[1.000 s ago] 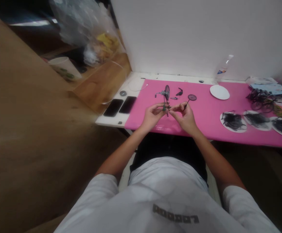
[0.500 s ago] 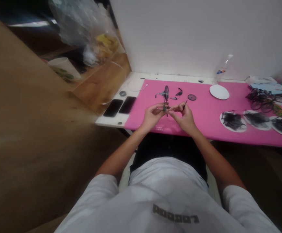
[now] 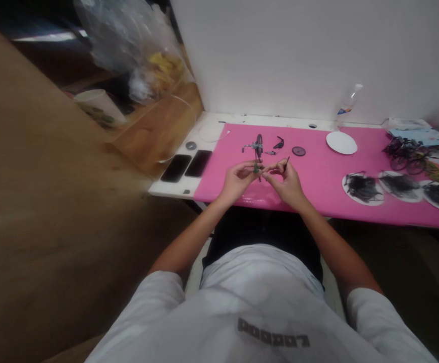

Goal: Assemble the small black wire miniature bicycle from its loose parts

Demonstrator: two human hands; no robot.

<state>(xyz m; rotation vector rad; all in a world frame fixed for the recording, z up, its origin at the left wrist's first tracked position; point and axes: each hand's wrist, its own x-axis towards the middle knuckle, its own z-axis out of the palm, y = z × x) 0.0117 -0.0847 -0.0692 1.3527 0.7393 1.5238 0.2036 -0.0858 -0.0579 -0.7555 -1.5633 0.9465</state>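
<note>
A miniature bicycle (image 3: 258, 145), with a dark wheel and grey handlebar at its far end, points away from me over the pink sheet. Its green part sits between the fingertips of my left hand (image 3: 238, 177), which is closed on it. Close against it, my right hand (image 3: 286, 182) has thumb and forefinger pinched at the near end of the bicycle; whatever lies in that pinch is too small to make out. A thin dark stick (image 3: 286, 163) pokes up from its curled fingers. Beyond the hands lie small black parts (image 3: 279, 143) and a loose dark wheel (image 3: 298, 151).
Two phones (image 3: 199, 164) rest on the white table edge at left. A white plate (image 3: 341, 143) and a plastic bottle (image 3: 350, 103) stand farther back. At right, plates of black parts (image 3: 363, 188) lie near a pile of miniature bicycles (image 3: 406, 154). A wooden board (image 3: 162, 126) borders the left.
Almost nothing differs. The bicycle's handlebar has turned very slightly, and the dark stick in my right hand has shifted a little to the left.
</note>
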